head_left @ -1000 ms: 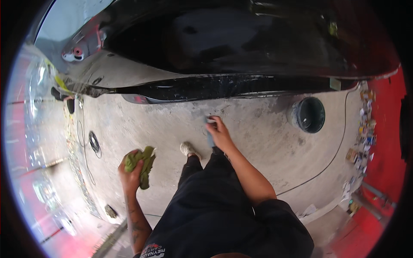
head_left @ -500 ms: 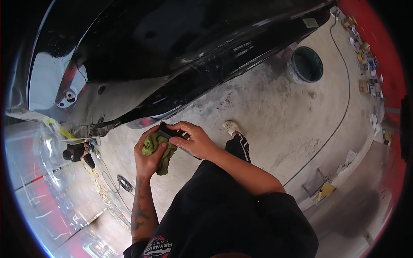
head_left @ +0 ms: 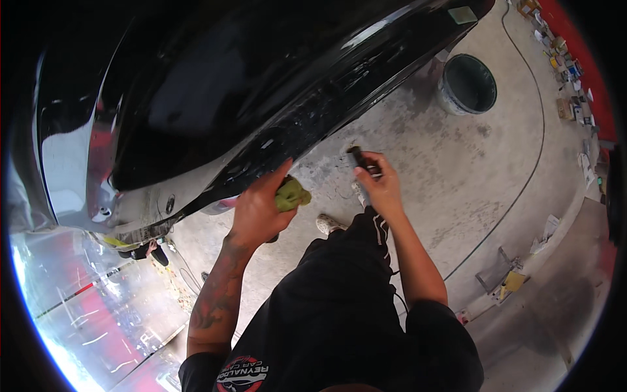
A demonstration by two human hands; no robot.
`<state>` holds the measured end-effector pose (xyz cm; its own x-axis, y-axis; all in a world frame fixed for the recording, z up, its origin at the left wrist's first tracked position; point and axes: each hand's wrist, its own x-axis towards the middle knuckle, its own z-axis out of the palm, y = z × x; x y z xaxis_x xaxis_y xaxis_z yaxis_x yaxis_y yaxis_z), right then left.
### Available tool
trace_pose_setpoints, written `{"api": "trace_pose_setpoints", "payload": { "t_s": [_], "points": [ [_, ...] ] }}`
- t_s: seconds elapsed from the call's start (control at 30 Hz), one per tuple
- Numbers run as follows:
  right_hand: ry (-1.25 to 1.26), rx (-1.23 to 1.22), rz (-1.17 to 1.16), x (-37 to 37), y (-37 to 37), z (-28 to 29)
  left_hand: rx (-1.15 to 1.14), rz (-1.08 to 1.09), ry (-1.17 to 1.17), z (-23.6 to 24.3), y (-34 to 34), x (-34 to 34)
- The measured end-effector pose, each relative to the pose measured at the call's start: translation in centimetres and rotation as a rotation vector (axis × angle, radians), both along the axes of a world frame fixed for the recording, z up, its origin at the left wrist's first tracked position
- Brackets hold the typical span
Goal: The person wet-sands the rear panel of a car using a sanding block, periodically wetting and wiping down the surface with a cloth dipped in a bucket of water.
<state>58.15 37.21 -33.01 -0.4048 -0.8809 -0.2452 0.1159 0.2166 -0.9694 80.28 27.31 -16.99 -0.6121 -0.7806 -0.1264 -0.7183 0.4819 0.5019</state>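
My left hand (head_left: 253,212) is closed around a crumpled green cloth (head_left: 292,195). It is beside the lower edge of a glossy black car body (head_left: 261,153); I cannot tell whether the fingers touch the panel. Farther right, my right hand (head_left: 384,189) grips a small dark block (head_left: 356,157) between thumb and fingers, held above the concrete floor, apart from the car. Wet-looking spots and streaks mark the lower part of the black bodywork.
A bucket (head_left: 448,99) stands on the concrete floor (head_left: 470,176) at the upper right. A dark hose (head_left: 537,150) curves along the right side, with boxes and cans (head_left: 567,78) by the red wall. Another person (head_left: 153,253) is low at the far left.
My hands have separated. The right has carried the dark block away to the right, while the left has moved right with the green cloth, closer to the car's lower edge. The view has shifted.
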Motion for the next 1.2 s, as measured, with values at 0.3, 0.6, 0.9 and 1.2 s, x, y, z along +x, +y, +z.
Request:
{"api": "trace_pose_setpoints", "payload": {
  "t_s": [0.3,0.6,0.9,1.2],
  "points": [
    [0.099,0.098,-0.31,-9.5,3.8,-4.3,0.021,-0.274,-0.134,-1.3,-2.2,-12.8],
    [0.095,0.196,-0.329,-9.8,6.2,-6.6,-0.822,-0.671,-0.02,1.5,-7.9,-26.9],
    [0.157,0.26,-0.274,-9.4,8.4,-7.1,-1.04,-0.451,-0.138,-2.6,-12.2,-19.6],
    [0.304,0.314,-0.265,-11.9,9.4,-7.9,-0.84,-0.279,-0.381,-1.1,-6.4,-4.9]
  ]
}}
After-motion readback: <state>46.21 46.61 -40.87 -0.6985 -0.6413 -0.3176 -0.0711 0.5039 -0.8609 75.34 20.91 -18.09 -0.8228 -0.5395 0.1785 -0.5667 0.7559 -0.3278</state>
